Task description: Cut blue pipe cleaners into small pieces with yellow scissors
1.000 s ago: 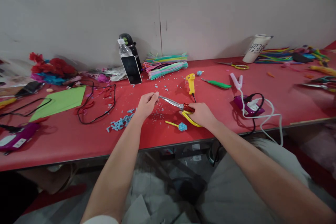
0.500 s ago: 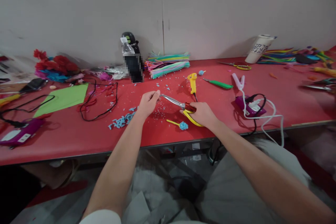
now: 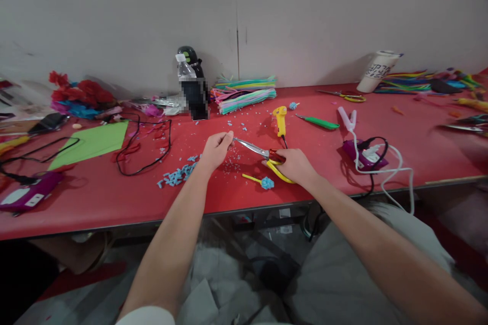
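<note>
My right hand (image 3: 295, 164) is wrapped round the yellow and red handles of a pair of scissors (image 3: 253, 148). Its blades point left and meet the fingertips of my left hand (image 3: 217, 148), which is closed in a pinch. Whatever sits in that pinch is too small to make out. Below the blades, a blue fuzzy ball on a yellow stem (image 3: 267, 183) lies on the red table. A pile of short blue pieces (image 3: 177, 176) lies left of my left wrist, and tiny blue clippings (image 3: 232, 163) are scattered under the scissors.
Behind my hands stand a yellow glue gun (image 3: 280, 121), a bundle of pipe cleaners (image 3: 246, 95) and a bottle (image 3: 185, 68). A green-handled tool (image 3: 320, 122) lies to the right, near a purple power strip (image 3: 364, 155) with trailing cords. Green paper (image 3: 91, 146) lies at left.
Hardly anything differs. Both hands and the scissors hold the same position, and the whole view has shifted by a few pixels.
</note>
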`<state>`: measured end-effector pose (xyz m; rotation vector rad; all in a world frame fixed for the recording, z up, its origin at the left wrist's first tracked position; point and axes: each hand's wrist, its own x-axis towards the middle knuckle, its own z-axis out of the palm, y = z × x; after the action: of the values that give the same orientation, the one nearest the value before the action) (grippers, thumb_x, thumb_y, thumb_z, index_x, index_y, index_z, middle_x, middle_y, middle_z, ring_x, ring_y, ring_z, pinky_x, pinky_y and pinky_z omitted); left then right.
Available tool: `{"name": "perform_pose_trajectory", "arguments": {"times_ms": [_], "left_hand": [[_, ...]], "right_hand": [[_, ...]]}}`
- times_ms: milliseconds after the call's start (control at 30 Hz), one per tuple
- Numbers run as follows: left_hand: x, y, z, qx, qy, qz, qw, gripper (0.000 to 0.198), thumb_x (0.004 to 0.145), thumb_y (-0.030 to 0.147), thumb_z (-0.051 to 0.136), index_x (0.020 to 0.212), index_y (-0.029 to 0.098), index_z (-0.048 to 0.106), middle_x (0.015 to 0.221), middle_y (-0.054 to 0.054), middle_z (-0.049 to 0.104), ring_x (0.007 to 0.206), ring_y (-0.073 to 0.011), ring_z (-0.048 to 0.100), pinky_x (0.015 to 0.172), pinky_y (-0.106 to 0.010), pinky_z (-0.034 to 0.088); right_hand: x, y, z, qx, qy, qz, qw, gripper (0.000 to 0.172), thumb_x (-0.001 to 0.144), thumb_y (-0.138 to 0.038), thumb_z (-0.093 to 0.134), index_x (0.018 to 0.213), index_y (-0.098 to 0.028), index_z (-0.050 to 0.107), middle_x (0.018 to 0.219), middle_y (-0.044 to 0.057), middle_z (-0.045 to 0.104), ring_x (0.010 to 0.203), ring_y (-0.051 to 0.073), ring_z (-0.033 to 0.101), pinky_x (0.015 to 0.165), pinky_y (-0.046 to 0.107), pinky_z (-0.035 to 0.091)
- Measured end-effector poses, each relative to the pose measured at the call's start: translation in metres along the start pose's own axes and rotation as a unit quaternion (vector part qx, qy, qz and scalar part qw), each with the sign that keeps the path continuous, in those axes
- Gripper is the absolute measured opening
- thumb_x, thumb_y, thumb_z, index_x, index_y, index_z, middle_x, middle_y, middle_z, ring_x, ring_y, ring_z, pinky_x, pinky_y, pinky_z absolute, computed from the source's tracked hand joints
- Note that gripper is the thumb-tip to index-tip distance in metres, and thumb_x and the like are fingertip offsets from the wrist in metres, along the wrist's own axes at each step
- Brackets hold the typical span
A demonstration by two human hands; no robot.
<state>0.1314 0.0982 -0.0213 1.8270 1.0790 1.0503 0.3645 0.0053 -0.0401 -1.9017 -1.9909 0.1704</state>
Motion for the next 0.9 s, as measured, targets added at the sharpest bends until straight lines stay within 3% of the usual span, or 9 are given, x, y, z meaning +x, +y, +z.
{"name": "perform_pose_trajectory", "arguments": {"times_ms": [267, 900], "left_hand": [[0.0015, -0.0053, 0.0008, -0.031, 0.003, -0.003, 1.000, 0.045, 0.085, 0.054, 0.048, 0.061, 0.016, 0.050, 0.055, 0.002, 0.043, 0.052, -0.0093, 0.039, 0.052, -0.024, 0.030], [0.0015, -0.0035, -0.0002, -0.021, 0.004, 0.003, 1.000, 0.044, 0.085, 0.053, 0.048, 0.062, 0.016, 0.052, 0.055, 0.002, 0.044, 0.051, -0.0092, 0.039, 0.051, -0.024, 0.031]], "right_hand": [[-0.0027, -0.0018, -0.0018, 0.039, 0.028, 0.001, 0.999, 0.049, 0.078, -0.064, 0.049, 0.076, -0.019, 0.067, 0.066, 0.007, 0.065, 0.057, 0.016, 0.055, 0.052, 0.025, 0.027], [-0.0001, 0.0021, 0.0032, 0.001, 0.018, 0.000, 1.000, 0.043, 0.078, -0.060, 0.053, 0.073, -0.020, 0.067, 0.067, 0.007, 0.066, 0.060, 0.017, 0.058, 0.053, 0.026, 0.027]]}}
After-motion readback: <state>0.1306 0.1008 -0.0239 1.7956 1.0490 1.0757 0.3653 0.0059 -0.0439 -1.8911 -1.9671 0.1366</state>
